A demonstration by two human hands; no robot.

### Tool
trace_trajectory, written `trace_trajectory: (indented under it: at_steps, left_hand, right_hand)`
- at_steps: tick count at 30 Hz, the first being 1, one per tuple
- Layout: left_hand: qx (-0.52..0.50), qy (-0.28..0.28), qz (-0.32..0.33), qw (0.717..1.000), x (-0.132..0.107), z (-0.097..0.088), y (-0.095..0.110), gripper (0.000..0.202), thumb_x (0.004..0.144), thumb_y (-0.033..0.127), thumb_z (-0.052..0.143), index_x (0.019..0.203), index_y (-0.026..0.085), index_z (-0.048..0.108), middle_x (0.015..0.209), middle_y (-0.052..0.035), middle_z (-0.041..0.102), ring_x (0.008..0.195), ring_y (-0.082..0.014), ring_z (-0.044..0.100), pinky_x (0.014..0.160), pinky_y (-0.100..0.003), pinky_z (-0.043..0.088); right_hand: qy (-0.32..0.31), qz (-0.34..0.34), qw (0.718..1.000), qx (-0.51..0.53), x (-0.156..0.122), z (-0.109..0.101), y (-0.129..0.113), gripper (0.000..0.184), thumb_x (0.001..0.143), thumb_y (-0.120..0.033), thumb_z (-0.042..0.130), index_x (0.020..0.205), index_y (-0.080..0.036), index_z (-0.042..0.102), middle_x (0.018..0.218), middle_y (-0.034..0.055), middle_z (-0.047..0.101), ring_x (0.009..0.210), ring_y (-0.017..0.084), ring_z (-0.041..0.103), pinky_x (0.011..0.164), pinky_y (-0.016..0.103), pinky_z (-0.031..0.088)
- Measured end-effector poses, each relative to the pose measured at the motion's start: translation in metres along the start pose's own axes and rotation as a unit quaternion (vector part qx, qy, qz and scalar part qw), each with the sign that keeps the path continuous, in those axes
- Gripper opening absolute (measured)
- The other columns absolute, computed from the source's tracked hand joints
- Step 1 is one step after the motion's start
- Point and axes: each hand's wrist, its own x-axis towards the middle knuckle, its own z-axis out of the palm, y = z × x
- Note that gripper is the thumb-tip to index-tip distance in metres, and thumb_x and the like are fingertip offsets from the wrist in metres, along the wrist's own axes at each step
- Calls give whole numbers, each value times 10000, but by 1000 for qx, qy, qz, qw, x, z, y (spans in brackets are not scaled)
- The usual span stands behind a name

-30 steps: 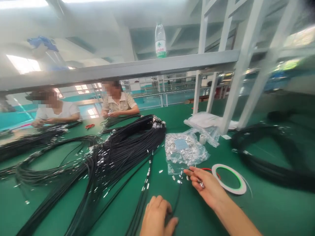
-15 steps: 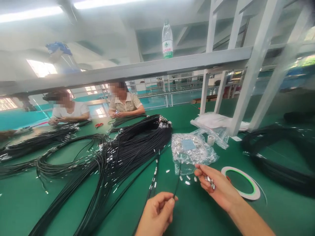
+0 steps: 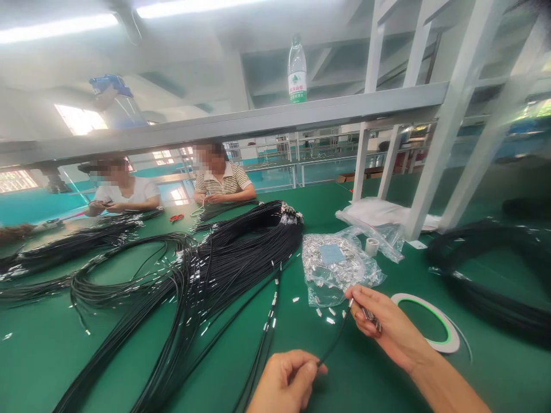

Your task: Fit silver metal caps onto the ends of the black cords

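Pinching cord, left hand holds fast; right hand, at its two o'clock, clasps metal clips a slack grip could spill.

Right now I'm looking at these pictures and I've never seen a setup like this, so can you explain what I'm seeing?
There is no machine here: these are a person's bare hands. Every picture comes from one camera on that person's head, looking forward and down.

The left hand holds a black cord. The right hand has small metal pieces tucked in its fingers, with its fingertips at the cord's silvery tip.

On the green table lie bundles of cords to the left, a clear bag of similar pieces ahead, and a ring-shaped roll to the right. Two other people are across the table.
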Motion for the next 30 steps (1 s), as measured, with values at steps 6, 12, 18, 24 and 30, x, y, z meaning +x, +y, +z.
trace_trajectory:
  at_steps: [6,12,18,24,30]
  left_hand:
    - [-29,-14,-10,999,-1,1,0,534,763,635,569,821,110,648,424,112,274,406,-59,214,440,-228,158]
    - [-35,-21,-17,999,-2,1,2,513,765,622,568,817,116,633,418,118,260,408,-63,199,437,-235,141]
    - [-12,28,-2,1000,-1,-1,8,523,784,632,531,849,122,624,466,99,293,461,-81,249,465,-230,186]
    - [10,42,8,999,0,3,4,459,801,562,536,827,111,616,533,72,358,493,-82,296,481,-227,213]
    - [-16,35,2,999,0,-1,6,441,818,540,526,858,110,612,497,91,327,466,-73,254,466,-225,184]
  right_hand:
    - [-26,-8,996,-87,-2,-4,-4,391,784,-547,652,844,-165,598,534,-45,426,450,55,284,476,237,144]
    - [-64,-18,979,-193,-3,-6,-8,429,789,-579,617,814,-151,604,520,-35,428,462,72,291,472,241,157]
    - [-80,21,991,-101,-7,0,-5,370,778,-514,666,862,-172,552,519,-56,433,445,57,248,469,229,150]
    - [-152,73,981,-97,-8,19,23,388,777,-522,656,808,-146,566,449,-48,453,386,43,225,432,237,107]
    - [-93,67,993,-39,-9,19,19,490,737,-555,702,994,-152,595,499,-60,442,416,43,214,442,226,108]
